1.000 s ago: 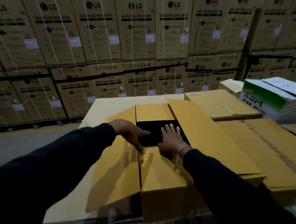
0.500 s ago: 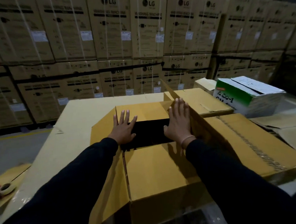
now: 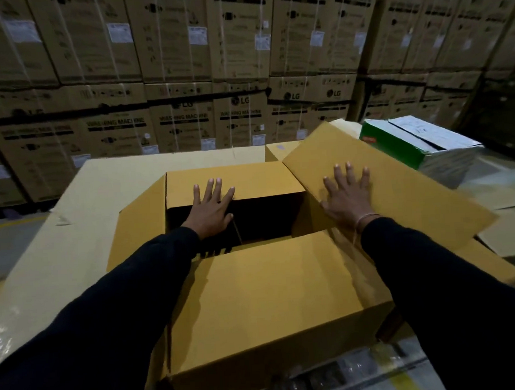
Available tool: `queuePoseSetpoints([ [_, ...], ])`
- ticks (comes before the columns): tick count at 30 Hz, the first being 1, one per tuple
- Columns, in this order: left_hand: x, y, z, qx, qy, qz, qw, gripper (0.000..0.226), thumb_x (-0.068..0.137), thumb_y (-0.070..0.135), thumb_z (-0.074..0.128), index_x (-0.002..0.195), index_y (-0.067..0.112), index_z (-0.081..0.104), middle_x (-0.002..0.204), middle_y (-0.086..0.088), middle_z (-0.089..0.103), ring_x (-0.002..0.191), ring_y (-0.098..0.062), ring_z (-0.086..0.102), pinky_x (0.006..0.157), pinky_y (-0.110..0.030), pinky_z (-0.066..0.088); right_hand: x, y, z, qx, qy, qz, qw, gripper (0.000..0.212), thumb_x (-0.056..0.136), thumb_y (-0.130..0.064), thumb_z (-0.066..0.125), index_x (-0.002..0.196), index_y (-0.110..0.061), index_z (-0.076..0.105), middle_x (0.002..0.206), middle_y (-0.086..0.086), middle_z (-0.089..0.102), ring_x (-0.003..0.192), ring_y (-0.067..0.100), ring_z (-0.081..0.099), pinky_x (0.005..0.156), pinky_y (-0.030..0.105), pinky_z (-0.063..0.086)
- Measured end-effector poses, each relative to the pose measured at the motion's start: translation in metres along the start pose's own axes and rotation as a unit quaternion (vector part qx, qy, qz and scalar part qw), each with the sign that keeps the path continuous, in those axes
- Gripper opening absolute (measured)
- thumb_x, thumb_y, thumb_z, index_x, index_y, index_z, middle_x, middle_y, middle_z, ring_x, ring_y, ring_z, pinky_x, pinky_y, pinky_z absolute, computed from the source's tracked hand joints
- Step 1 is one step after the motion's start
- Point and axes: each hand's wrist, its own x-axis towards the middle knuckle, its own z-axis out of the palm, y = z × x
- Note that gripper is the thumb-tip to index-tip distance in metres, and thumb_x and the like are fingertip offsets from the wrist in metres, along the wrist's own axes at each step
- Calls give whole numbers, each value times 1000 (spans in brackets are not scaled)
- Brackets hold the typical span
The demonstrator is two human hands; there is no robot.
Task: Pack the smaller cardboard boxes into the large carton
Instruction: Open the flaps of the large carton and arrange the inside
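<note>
1. Left hand (image 3: 210, 208): fingers spread flat, reaching over the carton (image 3: 265, 290) opening, fingertips on the far flap (image 3: 243, 182). Pressing, not gripping.
2. Right hand (image 3: 348, 196): fingers spread, palm flat on the right flap (image 3: 385, 187), which stands tilted up and outward. Nothing pinched or held in either hand.
3. Carton sits right in front of the person on a pale cardboard sheet (image 3: 71, 224). Near flap (image 3: 273, 281) lies folded out toward the camera, left flap (image 3: 137, 220) splayed out to the left.
4. Inside is dark. Can't tell whether any small boxes are in there or how full it is.
5. Progress, judging from this: carton open with flaps being pushed apart, so looks like prep or early packing. No small box in hand, so most of the packing likely remains.
6. Candidates for packing: a tan box (image 3: 277, 151) just behind the right flap, partly hidden. A green-and-white box (image 3: 413, 143) sits further right. Can't confirm either is part of the job.
7. Background: wall of stacked washing-machine cartons (image 3: 242, 60), well apart from the work.
</note>
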Motion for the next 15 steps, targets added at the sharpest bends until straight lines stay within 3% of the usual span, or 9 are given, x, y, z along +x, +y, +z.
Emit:
queuePoseSetpoints([
  [4,25,8,1,37,22,14,999,69,109,48,29,165,19,2,170,-19,0,157,-38,-4,122,-65,1,29,2,29,70,-71,-44,994,66,109,-57,21,167,-28,13,176,7,-6,159,40,-13,121,72,-7],
  [6,38,11,-1,60,22,25,998,65,109,46,29,163,15,12,166,-18,21,155,-35,15,122,-65,6,45,3,43,114,-103,-60,986,67,109,-58,20,168,-29,8,176,4,-6,160,38,-12,121,70,-10],
  [9,53,9,-10,72,49,65,994,44,108,42,33,139,14,46,130,-10,59,124,-29,58,120,-66,15,69,3,58,215,-137,-63,965,69,109,-60,22,168,-30,3,176,3,-3,161,35,-4,125,64,-5],
  [12,67,3,-27,79,93,98,988,29,107,37,36,113,16,56,105,-3,66,98,-25,68,119,-61,23,96,3,68,285,-144,-73,945,70,109,-61,24,168,-31,1,176,3,-4,161,35,2,126,60,3],
  [15,85,-9,-46,97,162,88,978,20,107,27,41,111,15,57,93,-3,68,87,-25,70,117,-58,31,118,-2,76,304,-128,-78,941,69,109,-60,25,168,-31,2,176,4,-3,161,35,2,127,58,6],
])
